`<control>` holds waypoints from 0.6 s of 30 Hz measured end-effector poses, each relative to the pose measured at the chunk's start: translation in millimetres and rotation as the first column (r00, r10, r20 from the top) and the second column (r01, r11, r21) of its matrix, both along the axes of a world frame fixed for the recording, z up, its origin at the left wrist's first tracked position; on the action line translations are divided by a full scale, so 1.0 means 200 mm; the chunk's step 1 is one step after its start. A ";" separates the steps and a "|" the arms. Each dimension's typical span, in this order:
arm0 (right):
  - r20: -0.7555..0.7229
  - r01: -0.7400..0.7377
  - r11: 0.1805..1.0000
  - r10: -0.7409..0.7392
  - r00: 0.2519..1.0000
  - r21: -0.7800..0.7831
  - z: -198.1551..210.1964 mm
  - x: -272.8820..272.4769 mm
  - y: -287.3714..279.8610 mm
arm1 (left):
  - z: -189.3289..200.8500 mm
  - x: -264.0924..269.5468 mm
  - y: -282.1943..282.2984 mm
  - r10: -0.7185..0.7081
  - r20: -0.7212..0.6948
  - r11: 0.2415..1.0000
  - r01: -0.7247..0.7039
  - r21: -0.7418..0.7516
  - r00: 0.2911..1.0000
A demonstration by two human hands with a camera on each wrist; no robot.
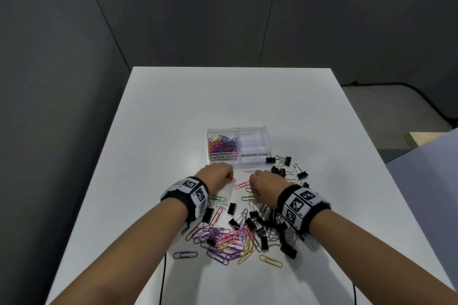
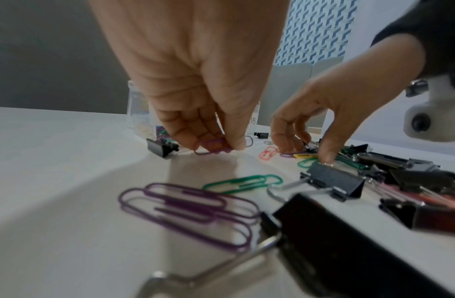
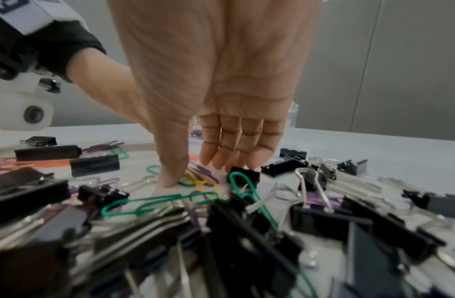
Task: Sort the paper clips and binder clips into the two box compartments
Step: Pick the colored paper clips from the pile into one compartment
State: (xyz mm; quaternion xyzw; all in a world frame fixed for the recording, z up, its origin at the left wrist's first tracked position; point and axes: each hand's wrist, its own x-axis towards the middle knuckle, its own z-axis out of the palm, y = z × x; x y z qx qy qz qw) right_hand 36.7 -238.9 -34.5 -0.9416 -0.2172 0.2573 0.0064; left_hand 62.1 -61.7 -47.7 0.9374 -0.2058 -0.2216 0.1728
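Clips lie heaped at the near middle of the white table (image 1: 173, 111): a tangle of coloured paper clips (image 1: 224, 240), mostly purple with yellow and pink among them, and just to its right a pile of black binder clips (image 1: 269, 228) with silver handles. Over that pile reaches the right hand (image 1: 264, 187), its fingers (image 3: 232, 149) pointing down and nearly straight, held close together; the thumb tip presses the table among a yellow, a green and a purple paper clip, and the fingertips come down just beside a black binder clip. Whether it actually holds any clip I cannot tell. To the left, the left hand (image 1: 216, 176) is curled with thumb and fingertips (image 2: 190, 135) pinched narrow on a purple paper clip (image 2: 212, 146) that touches the table; a small black binder clip sits just left of it. A pink paper clip (image 1: 241, 184) lies between the two hands. Beyond the hands stands the clear plastic box (image 1: 239, 147) with two compartments. The left one, labelled "PAPER CLIPS" in handwritten capitals, holds a heap of mixed-colour paper clips; the right one carries a label reading "BINDER CLIPS". More black binder clips (image 1: 287, 167) are scattered just right of the box's near right corner. Both wrists wear black bands (image 1: 301, 207) with square black-and-white coded markers.
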 end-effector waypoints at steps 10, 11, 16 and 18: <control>-0.021 0.063 0.998 -0.063 0.998 0.020 -0.01 0.02 0.06 | 0.01 0.00 -0.09 0.079 -0.057 0.997 -0.079 0.002 0.995; -0.009 0.068 0.997 -0.068 0.998 0.024 -0.01 0.02 0.06 | 0.01 -0.01 -0.11 0.067 -0.051 0.998 -0.066 0.013 0.996; 0.001 0.098 0.993 -0.098 0.995 0.063 0.01 0.01 -0.01 | -0.01 -0.01 -0.18 0.042 0.017 0.995 -0.043 0.090 0.999; -0.033 0.154 0.979 -0.151 0.988 0.136 0.02 0.01 -0.05 | -0.01 0.00 -0.20 0.048 0.043 0.994 -0.052 0.096 0.998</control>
